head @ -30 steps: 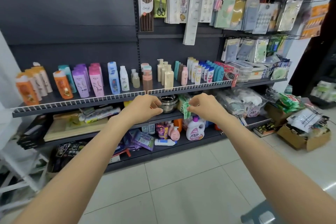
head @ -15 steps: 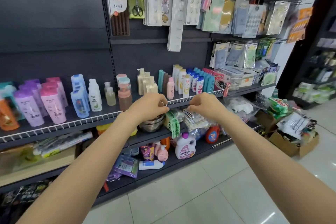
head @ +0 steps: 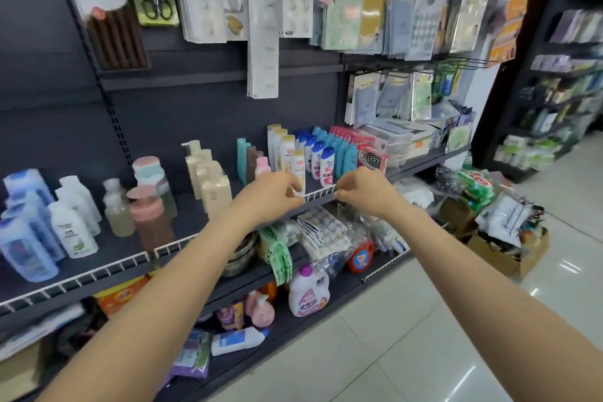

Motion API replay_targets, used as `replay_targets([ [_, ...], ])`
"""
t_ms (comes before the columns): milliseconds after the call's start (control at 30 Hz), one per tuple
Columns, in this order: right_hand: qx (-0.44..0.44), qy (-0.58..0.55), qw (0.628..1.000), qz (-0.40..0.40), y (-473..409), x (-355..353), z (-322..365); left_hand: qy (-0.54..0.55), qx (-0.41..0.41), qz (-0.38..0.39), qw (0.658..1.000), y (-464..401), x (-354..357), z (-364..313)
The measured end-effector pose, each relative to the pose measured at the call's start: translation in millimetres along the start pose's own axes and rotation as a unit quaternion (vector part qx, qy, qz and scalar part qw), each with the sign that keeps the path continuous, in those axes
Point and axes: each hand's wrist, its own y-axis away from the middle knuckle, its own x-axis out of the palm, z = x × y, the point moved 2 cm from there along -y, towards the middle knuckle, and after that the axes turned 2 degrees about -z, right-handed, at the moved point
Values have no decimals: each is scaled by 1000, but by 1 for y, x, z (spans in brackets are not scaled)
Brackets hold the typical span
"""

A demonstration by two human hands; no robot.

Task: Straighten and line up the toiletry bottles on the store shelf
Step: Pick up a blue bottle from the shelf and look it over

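Left hand: the left hand (head: pixel 273 193) sits at the white wire rail (head: pixel 321 191) on the dark metal shelf (head: pixel 182 215), fingers curled; its grip seems to pinch something small and white, though what it is I cannot tell.
Right hand: the right hand (head: pixel 364 190) is at the same rail just beside the left, fingers curled at the rail edge; whether it actually holds the rail is unclear.
Bottles: the white shampoo bottles with blue caps (head: pixel 321 157) and cream-white shampoo bottles (head: pixel 287 148) stand in upright rows directly behind the hands.
Done: these rows look fairly orderly.
Left: the cream pump bottles (head: pixel 210 178), pink-capped brown bottles (head: pixel 151 210) and pale blue bottles (head: pixel 26 225) further left stand unevenly, so most lining-up seems undone.
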Motion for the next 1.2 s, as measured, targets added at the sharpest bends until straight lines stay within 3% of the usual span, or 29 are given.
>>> replay_targets([
  [400, -4, 31, 999, 39, -167, -49, -167, 22, -20, 0, 1000, -219, 61, -59],
  [633, -11, 41, 998, 49, -239, -59, -222, -13, -27, 18, 999, -304, 84, -73],
  [1200, -102, 56, 990, 80, -489, -18, -285, 1, -115, -16, 993, -534, 114, 36],
])
